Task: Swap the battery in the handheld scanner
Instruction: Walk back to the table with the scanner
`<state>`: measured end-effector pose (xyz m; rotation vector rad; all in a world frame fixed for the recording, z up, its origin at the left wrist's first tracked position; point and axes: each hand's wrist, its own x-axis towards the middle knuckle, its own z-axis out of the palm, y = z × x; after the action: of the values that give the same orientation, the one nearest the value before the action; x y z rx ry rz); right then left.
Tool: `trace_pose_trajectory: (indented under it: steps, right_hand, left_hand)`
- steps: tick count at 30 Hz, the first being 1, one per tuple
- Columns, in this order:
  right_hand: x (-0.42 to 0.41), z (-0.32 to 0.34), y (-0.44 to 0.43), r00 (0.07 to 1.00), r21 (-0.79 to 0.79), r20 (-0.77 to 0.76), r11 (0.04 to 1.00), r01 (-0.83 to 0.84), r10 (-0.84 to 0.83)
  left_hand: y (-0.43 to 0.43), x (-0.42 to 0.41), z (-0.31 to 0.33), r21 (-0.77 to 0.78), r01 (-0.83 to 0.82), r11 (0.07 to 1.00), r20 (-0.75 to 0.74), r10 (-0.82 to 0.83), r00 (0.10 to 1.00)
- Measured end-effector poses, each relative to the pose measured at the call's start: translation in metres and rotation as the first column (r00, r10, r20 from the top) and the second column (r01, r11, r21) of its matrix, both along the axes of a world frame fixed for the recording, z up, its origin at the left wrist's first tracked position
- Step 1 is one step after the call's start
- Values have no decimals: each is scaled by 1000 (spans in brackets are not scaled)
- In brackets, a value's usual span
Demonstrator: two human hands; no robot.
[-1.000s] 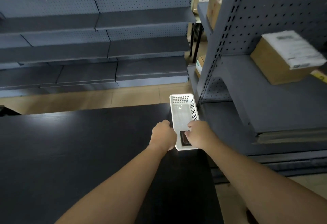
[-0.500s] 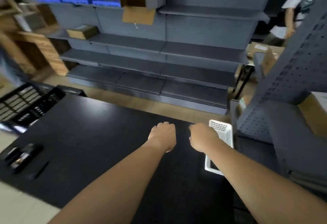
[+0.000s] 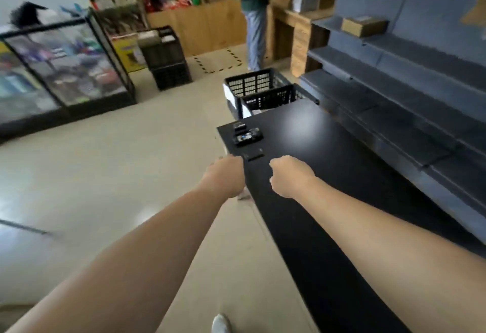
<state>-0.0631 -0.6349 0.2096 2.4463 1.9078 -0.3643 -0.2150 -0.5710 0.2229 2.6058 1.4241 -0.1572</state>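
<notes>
Reaching both hands toward the far end of a black desk (image 3: 342, 175) where the scanner (image 3: 248, 136) lies.
Left hand (image 3: 227, 176) is curled loosely, out past the desk's left edge above the floor; grip contents cannot be told. Right hand (image 3: 290, 176) is fisted above the desk; whether it holds anything is hidden. Scanner sits near the desk's far left corner, a small dark block (image 3: 239, 125) just behind it, a thin flat dark piece (image 3: 253, 155) nearer the hands. Black crate (image 3: 259, 90) stands beyond the desk end.
</notes>
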Motion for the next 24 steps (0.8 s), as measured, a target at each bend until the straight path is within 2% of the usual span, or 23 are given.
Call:
trace_pose_trajectory:
  steps: [4,9,15,21,24]
  right_hand:
    - [-83,16,70,990,-32,16,990,-137,138]
    - [-158,19,148,977,-40,59,978,-205,207]
    - [-208,13,235,974,-19,16,974,-226,226]
    - [-223,7,309,985,-101,-24,980,-174,172]
    - [-222,3,358,985,-67,-46,984,-167,164]
  left_hand:
    - [44,-93,0,5,-172,985,12,172,985]
    - [103,-174,1,24,-259,965,4,259,966]
    - [194,-234,-3,22,-270,963,-14,270,963]
    - [269,-249,-9,-10,-237,971,-21,237,971]
    - [314,-248,-15,-19,-230,973,-25,230,973]
